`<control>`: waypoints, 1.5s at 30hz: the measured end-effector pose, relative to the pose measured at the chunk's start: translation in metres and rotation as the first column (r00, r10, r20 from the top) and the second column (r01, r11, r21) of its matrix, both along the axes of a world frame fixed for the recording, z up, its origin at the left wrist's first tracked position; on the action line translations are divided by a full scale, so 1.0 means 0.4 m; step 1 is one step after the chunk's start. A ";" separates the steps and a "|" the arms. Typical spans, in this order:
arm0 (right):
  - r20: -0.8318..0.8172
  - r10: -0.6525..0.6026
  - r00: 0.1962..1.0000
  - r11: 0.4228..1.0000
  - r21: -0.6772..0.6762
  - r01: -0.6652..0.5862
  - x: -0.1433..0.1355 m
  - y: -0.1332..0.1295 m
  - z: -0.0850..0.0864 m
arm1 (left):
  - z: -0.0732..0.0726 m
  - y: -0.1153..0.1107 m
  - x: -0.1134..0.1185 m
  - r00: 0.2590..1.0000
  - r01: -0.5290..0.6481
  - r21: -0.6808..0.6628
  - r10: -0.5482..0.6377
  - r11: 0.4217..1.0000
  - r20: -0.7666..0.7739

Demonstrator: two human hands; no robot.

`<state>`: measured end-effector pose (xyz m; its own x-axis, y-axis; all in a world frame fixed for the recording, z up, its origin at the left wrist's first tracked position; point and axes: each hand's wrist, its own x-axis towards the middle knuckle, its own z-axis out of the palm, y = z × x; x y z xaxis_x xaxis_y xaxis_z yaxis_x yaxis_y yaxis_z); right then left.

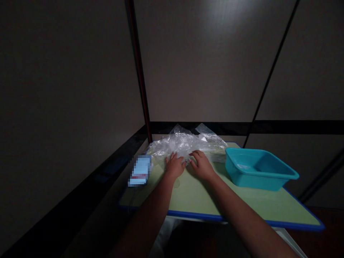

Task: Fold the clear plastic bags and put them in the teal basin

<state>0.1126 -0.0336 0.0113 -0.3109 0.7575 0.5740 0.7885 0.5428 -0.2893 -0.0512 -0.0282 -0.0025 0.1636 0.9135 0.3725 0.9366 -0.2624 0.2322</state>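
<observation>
A crumpled sheet or bag of clear plastic (pixel 182 141) lies spread over the back of the small table. My left hand (pixel 175 165) rests at its front edge, palm down, with the fingers spread apart on the film. Close by on the right, my right hand (pixel 201 165) is bent over the same edge, its thumb and fingers apart and slightly curved. The thumbs point toward each other with a narrow gap between them. Any small thing under the fingertips is too dim to make out.
A turquoise plastic basin (pixel 258 181) stands on the right side of the yellow-green table (pixel 193 199), which has a blue rim. A lit phone (pixel 140 171), its screen blurred, is at the left edge. Panelled walls (pixel 199 71) close in behind and on the left.
</observation>
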 end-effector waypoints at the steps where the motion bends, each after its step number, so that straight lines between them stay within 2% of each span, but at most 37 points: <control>1: -0.016 0.009 1.000 1.000 -0.005 -0.009 0.005 0.000 -0.007 | -0.002 0.002 0.000 1.000 0.009 -0.003 -0.009 1.000 0.004; 10: -0.180 0.006 0.984 0.990 -0.135 -0.031 0.024 0.019 -0.034 | 0.002 0.005 0.006 0.998 0.014 -0.024 -0.013 1.000 0.059; 17: -0.250 0.005 0.968 0.979 -0.198 -0.056 0.029 0.031 -0.043 | 0.012 -0.001 0.004 0.992 0.024 0.064 -0.031 0.998 0.121; 21: -0.334 0.016 0.943 0.966 -0.239 -0.101 0.023 0.028 -0.036 | 0.024 -0.016 0.013 0.971 0.081 0.185 -0.119 0.979 0.206; 24: -0.407 0.037 0.913 0.945 -0.284 -0.165 0.016 0.027 -0.029 | 0.035 -0.043 0.035 0.947 0.218 0.220 -0.261 0.951 0.188; 26: -0.544 0.030 0.838 0.906 -0.340 -0.253 0.013 0.030 -0.028 | 0.040 -0.061 0.053 0.912 0.342 0.210 -0.377 0.916 0.160; 28: -0.738 -0.037 0.673 0.838 -0.390 -0.382 0.012 0.036 -0.031 | 0.041 -0.073 0.070 0.868 0.450 0.187 -0.477 0.873 0.139; 30: -0.852 -0.130 0.507 0.784 -0.401 -0.474 0.016 0.046 -0.037 | 0.040 -0.078 0.081 0.825 0.533 0.159 -0.552 0.831 0.118; 32: -0.875 -0.180 0.450 0.783 -0.404 -0.472 0.020 0.058 -0.044 | 0.038 -0.078 0.085 0.792 0.591 0.135 -0.604 0.795 0.092; 34: -0.875 -0.201 0.440 0.804 -0.404 -0.437 0.023 0.067 -0.050 | 0.035 -0.074 0.084 0.774 0.619 0.137 -0.631 0.773 0.064; 36: -0.881 -0.206 0.425 0.819 -0.393 -0.418 0.023 0.074 -0.054 | 0.033 -0.069 0.081 0.779 0.610 0.174 -0.626 0.773 0.047; 38: -0.892 -0.191 0.409 0.829 -0.370 -0.420 0.019 0.076 -0.055 | 0.031 -0.065 0.079 0.815 0.553 0.233 -0.578 0.800 0.049; 42: -0.915 -0.137 0.380 0.829 -0.315 -0.461 0.019 0.068 -0.040 | 0.025 -0.056 0.071 0.922 0.296 0.345 -0.361 0.891 0.141; 45: -0.920 -0.100 0.380 0.812 -0.296 -0.503 0.028 0.050 -0.016 | 0.016 -0.043 0.061 0.924 0.141 0.379 -0.259 0.914 0.281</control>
<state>0.1238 -0.0134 0.0048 -0.0535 0.9764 0.2094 -0.1983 0.1951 -0.9605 -0.0268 -0.0453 0.0039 0.1479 0.6771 0.7209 0.7458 -0.5551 0.3683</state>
